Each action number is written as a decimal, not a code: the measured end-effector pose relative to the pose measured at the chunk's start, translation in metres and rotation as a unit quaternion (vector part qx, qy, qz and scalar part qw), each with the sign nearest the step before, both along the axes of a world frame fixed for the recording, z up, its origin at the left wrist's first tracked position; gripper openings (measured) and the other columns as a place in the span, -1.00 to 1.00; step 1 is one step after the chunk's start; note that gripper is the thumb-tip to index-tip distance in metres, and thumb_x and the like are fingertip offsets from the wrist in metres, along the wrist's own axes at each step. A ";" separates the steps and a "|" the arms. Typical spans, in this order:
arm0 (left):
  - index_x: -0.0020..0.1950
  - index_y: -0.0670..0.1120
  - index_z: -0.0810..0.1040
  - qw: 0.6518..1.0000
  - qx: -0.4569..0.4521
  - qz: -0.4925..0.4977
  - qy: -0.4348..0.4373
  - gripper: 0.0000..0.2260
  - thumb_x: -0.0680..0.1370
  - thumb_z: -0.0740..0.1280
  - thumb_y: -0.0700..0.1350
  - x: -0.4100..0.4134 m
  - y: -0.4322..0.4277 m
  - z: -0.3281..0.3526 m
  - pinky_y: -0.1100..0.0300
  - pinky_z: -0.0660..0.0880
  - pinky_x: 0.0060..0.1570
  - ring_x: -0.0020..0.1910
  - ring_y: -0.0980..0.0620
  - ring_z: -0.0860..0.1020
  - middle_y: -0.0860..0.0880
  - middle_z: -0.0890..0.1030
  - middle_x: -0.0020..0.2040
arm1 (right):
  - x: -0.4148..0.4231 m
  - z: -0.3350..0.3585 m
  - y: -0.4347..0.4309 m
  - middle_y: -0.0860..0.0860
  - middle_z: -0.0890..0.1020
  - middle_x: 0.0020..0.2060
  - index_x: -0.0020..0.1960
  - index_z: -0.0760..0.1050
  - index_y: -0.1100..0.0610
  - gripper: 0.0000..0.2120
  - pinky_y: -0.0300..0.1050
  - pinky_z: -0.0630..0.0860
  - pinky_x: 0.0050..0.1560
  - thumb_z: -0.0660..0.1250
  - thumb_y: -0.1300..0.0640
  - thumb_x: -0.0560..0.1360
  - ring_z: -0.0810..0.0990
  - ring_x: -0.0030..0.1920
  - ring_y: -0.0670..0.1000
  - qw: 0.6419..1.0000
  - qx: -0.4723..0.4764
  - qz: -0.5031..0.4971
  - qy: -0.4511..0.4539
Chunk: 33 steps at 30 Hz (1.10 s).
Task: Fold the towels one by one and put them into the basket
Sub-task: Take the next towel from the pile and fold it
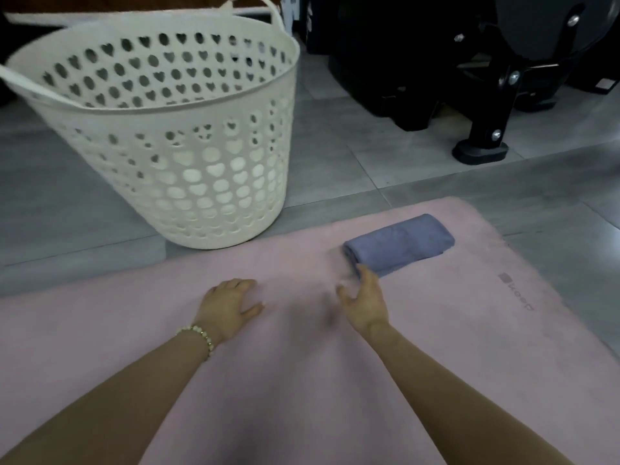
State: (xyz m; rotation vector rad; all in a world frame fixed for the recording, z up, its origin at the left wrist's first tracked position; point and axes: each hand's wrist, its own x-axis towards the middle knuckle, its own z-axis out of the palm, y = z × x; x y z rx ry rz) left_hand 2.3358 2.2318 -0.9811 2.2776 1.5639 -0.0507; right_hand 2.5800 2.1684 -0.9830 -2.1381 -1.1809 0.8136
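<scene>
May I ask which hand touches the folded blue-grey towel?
The right hand, fingertips on the folded blue-grey towel; the braceleted left hand rests apart on the pink mat.

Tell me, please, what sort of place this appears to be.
Probably a home workout corner: a pink exercise mat lies on grey floor tiles, black metal exercise equipment stands behind, and a white perforated plastic laundry basket sits nearby.

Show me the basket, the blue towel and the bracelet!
basket (151,113): head view, front rim.
blue towel (399,243): head view, top of the fold.
bracelet (203,332): head view, beads on the wrist.
</scene>
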 end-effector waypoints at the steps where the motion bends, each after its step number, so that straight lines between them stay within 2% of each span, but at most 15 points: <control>1: 0.45 0.03 0.28 1.000 0.008 0.007 0.008 -0.49 0.55 0.19 0.20 -0.018 -0.006 0.007 0.18 0.20 0.35 0.39 0.02 0.31 0.03 0.37 0.41 | -0.022 0.007 -0.003 0.05 0.18 0.49 0.51 0.09 0.14 -0.35 -0.07 0.17 0.43 0.28 0.00 0.54 0.17 0.48 0.05 0.999 -0.002 0.050 -0.014; 4: 0.46 0.03 0.25 0.998 0.018 0.036 0.038 -0.50 0.57 0.16 0.19 -0.076 -0.030 0.034 0.15 0.19 0.36 0.40 0.01 0.30 0.02 0.37 0.41 | -0.089 0.028 -0.015 0.00 0.09 0.53 0.53 0.05 0.09 -0.35 -0.15 0.06 0.47 0.25 -0.02 0.55 0.07 0.51 -0.01 0.981 0.010 0.189 -0.052; 10: 0.48 0.05 0.22 0.989 0.027 0.094 0.114 -0.51 0.59 0.08 0.21 -0.220 -0.097 0.087 0.15 0.09 0.40 0.43 0.03 0.25 0.03 0.34 0.42 | -0.213 0.078 -0.041 -0.02 0.00 0.55 0.55 -0.03 0.03 -0.34 -0.08 0.02 0.50 0.21 -0.05 0.57 0.02 0.53 0.00 0.911 0.006 0.391 -0.134; 14: 0.48 0.04 0.21 0.980 0.018 0.137 0.146 -0.50 0.60 0.05 0.22 -0.319 -0.147 0.108 0.16 0.12 0.38 0.42 0.04 0.26 0.05 0.34 0.43 | -0.295 0.105 -0.053 -0.03 -0.03 0.55 0.55 -0.04 0.04 -0.36 -0.07 -0.02 0.50 0.17 -0.04 0.59 -0.01 0.53 0.00 0.857 0.003 0.477 -0.195; 18: 0.47 -0.02 0.25 0.963 0.003 0.212 0.168 -0.39 0.53 -0.05 0.28 -0.415 -0.198 0.116 0.15 0.18 0.37 0.41 0.00 0.31 -0.01 0.35 0.43 | -0.388 0.111 -0.061 -0.03 -0.02 0.55 0.55 -0.03 0.04 -0.37 -0.06 -0.01 0.49 0.16 -0.05 0.59 0.00 0.53 0.00 0.828 -0.011 0.524 -0.200; 22: 0.41 -0.02 0.35 0.950 0.009 0.280 0.141 -0.41 0.52 0.05 0.32 -0.488 -0.235 0.100 0.09 0.23 0.33 0.35 -0.05 0.38 -0.02 0.41 0.38 | -0.465 0.096 -0.072 -0.02 -0.01 0.55 0.55 -0.02 0.05 -0.38 -0.08 0.03 0.49 0.15 -0.07 0.59 0.04 0.52 0.01 0.802 -0.029 0.562 -0.199; 23: 0.41 -0.01 0.36 0.947 0.008 0.292 0.133 -0.40 0.51 0.08 0.32 -0.503 -0.242 0.094 0.09 0.23 0.33 0.34 -0.06 0.39 -0.01 0.41 0.38 | -0.483 0.089 -0.075 -0.02 -0.01 0.55 0.55 -0.02 0.05 -0.38 -0.09 0.04 0.49 0.15 -0.06 0.59 0.04 0.52 0.01 0.798 -0.037 0.570 -0.193; 26: 0.44 0.04 0.33 0.948 -0.022 0.298 0.115 -0.14 0.28 -0.15 0.45 -0.536 -0.259 0.070 0.10 0.23 0.35 0.36 -0.03 0.37 0.05 0.39 0.40 | -0.527 0.070 -0.087 -0.01 0.02 0.54 0.54 0.00 0.06 -0.39 -0.09 0.07 0.49 0.16 -0.05 0.59 0.09 0.51 0.02 0.786 -0.063 0.591 -0.173; 28: 0.46 0.07 0.30 0.950 -0.047 0.295 0.085 -0.08 0.21 -0.19 0.45 -0.546 -0.267 0.048 0.11 0.23 0.37 0.38 -0.02 0.35 0.06 0.36 0.42 | -0.549 0.054 -0.096 0.01 0.11 0.52 0.53 0.05 0.08 -0.41 -0.09 0.15 0.46 0.17 -0.05 0.59 0.17 0.47 0.05 0.785 -0.086 0.594 -0.151; 30: 0.48 0.07 0.26 0.942 -0.065 0.328 0.034 -0.13 0.27 -0.09 0.46 -0.548 -0.273 0.032 0.10 0.27 0.36 0.37 -0.02 0.37 0.03 0.38 0.41 | -0.566 0.036 -0.107 0.02 0.20 0.49 0.52 0.08 0.10 -0.42 -0.10 0.19 0.43 0.17 -0.06 0.59 0.24 0.44 0.06 0.804 -0.120 0.575 -0.097; 31: 0.49 0.03 0.24 0.930 -0.066 0.361 -0.007 -0.21 0.36 0.04 0.43 -0.547 -0.275 0.023 0.09 0.30 0.35 0.36 -0.04 0.38 0.00 0.41 0.39 | -0.575 0.025 -0.111 0.02 0.21 0.48 0.52 0.08 0.11 -0.41 -0.11 0.19 0.43 0.18 -0.07 0.59 0.24 0.45 0.06 0.819 -0.141 0.553 -0.056; 33: 0.49 -0.07 0.22 0.899 -0.051 0.422 -0.105 -0.36 0.51 0.28 0.20 -0.545 -0.275 0.008 0.07 0.36 0.31 0.31 -0.08 0.43 -0.08 0.46 0.35 | -0.593 0.008 -0.118 0.05 0.27 0.46 0.51 0.12 0.15 -0.41 -0.13 0.20 0.40 0.21 -0.05 0.58 0.26 0.45 0.07 0.849 -0.173 0.498 0.029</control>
